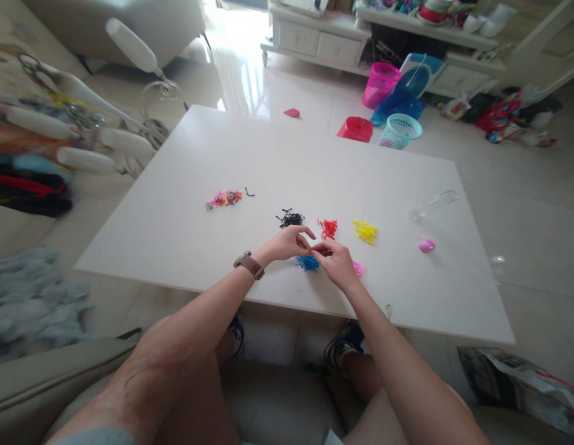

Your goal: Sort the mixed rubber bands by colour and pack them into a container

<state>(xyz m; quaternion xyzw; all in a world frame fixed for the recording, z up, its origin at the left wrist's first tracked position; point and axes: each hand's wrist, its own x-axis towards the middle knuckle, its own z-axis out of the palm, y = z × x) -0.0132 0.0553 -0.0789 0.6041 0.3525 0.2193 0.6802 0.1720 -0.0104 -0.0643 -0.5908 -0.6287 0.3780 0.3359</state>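
My left hand and my right hand meet fingertip to fingertip above the table. Both pinch at a tiny thin thing between them, too small to name. Just under the fingers lies a pile of blue rubber bands. Black bands sit beyond my left hand, and red bands beyond my right. Yellow bands are farther right. Pink bands are partly hidden behind my right hand. A mixed-colour heap lies off to the left.
The white table spans the view. On its right are a clear tube-like container and a pink-purple round item. A small clear object lies near the front edge. Beyond stand baskets and a floor lamp.
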